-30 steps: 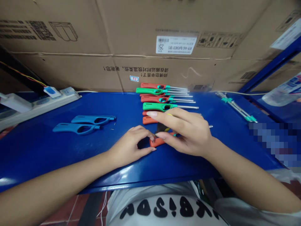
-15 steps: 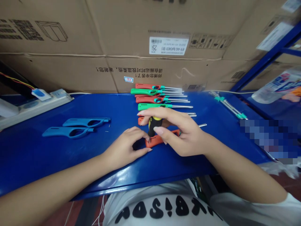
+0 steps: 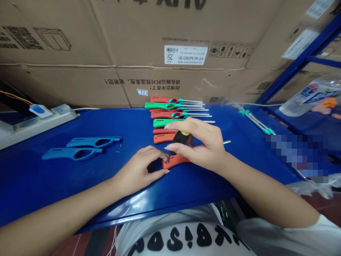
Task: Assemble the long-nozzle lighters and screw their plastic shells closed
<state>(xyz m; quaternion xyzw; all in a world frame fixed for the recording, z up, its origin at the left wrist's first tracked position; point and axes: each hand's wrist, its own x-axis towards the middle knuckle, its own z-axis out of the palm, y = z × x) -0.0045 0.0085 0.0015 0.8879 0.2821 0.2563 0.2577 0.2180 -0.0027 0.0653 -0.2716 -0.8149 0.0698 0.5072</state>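
An orange long-nosed lighter (image 3: 174,162) lies flat on the blue table, its metal nozzle pointing right and its middle hidden under my right hand. My right hand (image 3: 201,140) is closed around a short screwdriver (image 3: 179,141) with a black and yellow handle. The tool leans over the lighter's left end, where its tip is too small to make out clearly. My left hand (image 3: 145,167) rests at that same end, index finger by the tool's lower end and thumb against the near edge, gripping the lighter. Just behind, several red, green and orange lighters (image 3: 166,123) lie in a row.
Two blue lighter casings (image 3: 71,153) lie at left, with tiny metal pins (image 3: 117,152) beside them. A power strip (image 3: 39,122) is further left. Metal rods with teal parts (image 3: 257,121) and a plastic bottle (image 3: 310,96) are at right. Cardboard boxes (image 3: 149,32) stand behind.
My right hand has tipped the screwdriver's handle further right, and covers more of the orange lighter. My left hand keeps its place on the lighter. The whole view has shifted slightly.
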